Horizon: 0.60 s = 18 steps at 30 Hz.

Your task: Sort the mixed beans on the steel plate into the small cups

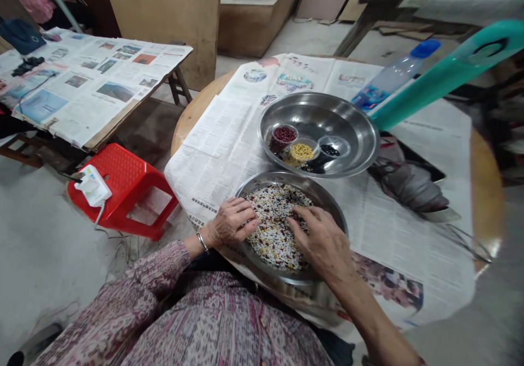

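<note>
A shallow steel basin [333, 207] at the table's near edge holds a mix of white grains, dark red and black beans and yellow bits [274, 226]. Over its left rim lies my left hand [231, 221], fingers curled together with the tips at the grains; whatever they hold is hidden. From the right, my right hand [321, 240] reaches into the mix, thumb and forefinger apart, fingertips at the grains. Behind stands a larger steel basin [352, 120] with three small clear cups: red beans [285, 133], yellow beans [302, 151] and black beans [329, 150].
Newspaper [216, 142] covers the round table. A water bottle [393, 79], a long green object [446, 79] and a grey bundle [413, 186] lie at the right. A red stool [126, 183] bearing a white power strip [93, 186] stands left, near another newspaper-covered table [118, 90].
</note>
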{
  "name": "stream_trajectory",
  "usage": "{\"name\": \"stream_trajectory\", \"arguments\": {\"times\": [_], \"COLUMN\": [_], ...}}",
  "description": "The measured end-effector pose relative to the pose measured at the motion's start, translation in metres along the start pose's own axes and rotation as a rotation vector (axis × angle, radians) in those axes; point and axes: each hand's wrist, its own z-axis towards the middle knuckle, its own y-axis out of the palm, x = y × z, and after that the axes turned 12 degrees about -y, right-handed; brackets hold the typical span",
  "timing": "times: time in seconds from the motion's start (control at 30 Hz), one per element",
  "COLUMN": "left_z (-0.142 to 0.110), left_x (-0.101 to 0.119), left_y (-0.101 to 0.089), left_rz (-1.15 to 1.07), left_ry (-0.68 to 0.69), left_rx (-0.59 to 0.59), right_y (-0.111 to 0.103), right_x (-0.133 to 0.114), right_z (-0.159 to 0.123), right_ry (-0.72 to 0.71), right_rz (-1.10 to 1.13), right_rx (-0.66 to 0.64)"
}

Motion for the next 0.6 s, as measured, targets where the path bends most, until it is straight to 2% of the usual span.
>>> {"name": "stream_trajectory", "arguments": {"times": [0.1,0.23,0.33,0.43,0.6], "left_z": [0.001,0.001,0.001,0.000,-0.001], "left_x": [0.001,0.003,0.003,0.001,-0.001], "left_y": [-0.001,-0.002,-0.002,0.000,0.003], "left_rz": [-0.001,0.015,0.038,0.044,0.022], "left_ry": [0.003,0.002,-0.007,-0.012,-0.001], "left_rx": [0.003,0.013,0.004,-0.008,0.016], "right_y": [0.009,0.017,0.010,-0.004,-0.006], "right_x": [-0.009,-0.017,-0.018,-0.024,-0.042], "right_z": [0.014,0.024,0.016,-0.002,-0.021], "right_ry": [-0.040,-0.034,-0.018,-0.103,-0.306], "right_rz": [0.015,0.168,0.356,0.472,0.389], "right_rx": [-0.063,-0.187,-0.244,-0.267,-0.299]}}
